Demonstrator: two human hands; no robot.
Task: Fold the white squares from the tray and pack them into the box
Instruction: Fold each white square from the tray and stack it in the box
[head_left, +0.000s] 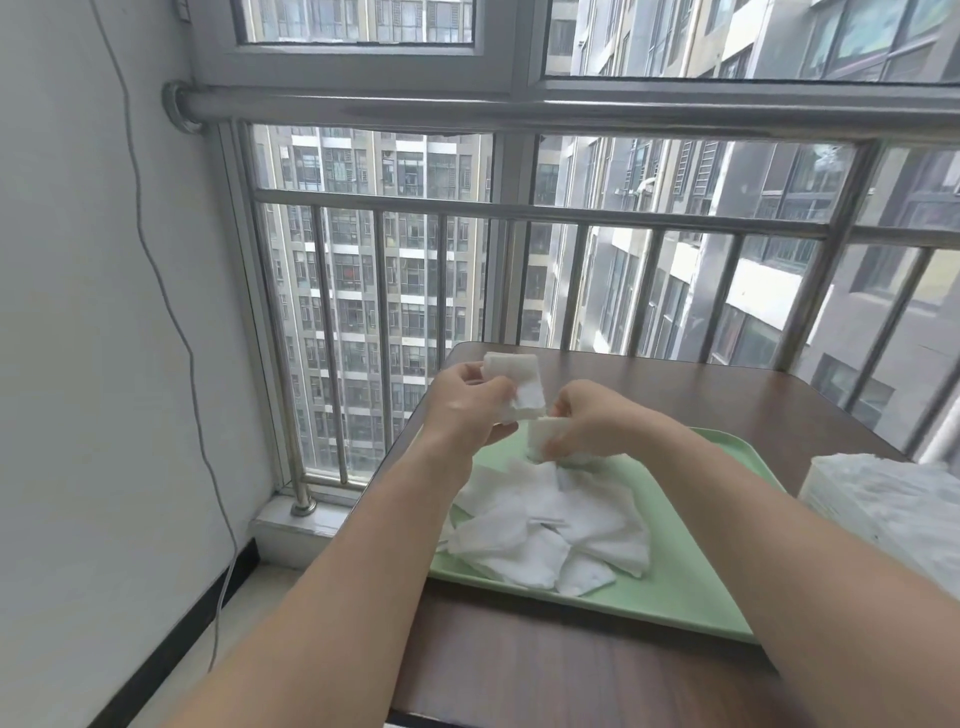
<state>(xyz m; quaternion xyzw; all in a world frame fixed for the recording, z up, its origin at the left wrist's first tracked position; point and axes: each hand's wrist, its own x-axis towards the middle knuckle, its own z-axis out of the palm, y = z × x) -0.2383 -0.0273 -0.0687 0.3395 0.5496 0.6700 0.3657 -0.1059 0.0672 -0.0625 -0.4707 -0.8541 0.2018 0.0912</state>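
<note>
A pale green tray (691, 597) lies on a dark brown table (545, 670). Several loose white squares (545, 530) are heaped on its left half. Above the tray's far left corner, my left hand (467, 405) grips a small stack of folded white squares (519, 387). Just to its right, my right hand (597, 421) pinches one folded white square (543, 434), close to the stack. At the right edge stands a clear box (883, 504) filled with white folded squares.
A steel railing (519, 213) and window stand right behind the table's far edge. A white wall with a hanging grey cable (171, 312) is on the left. The floor drops away left of the table.
</note>
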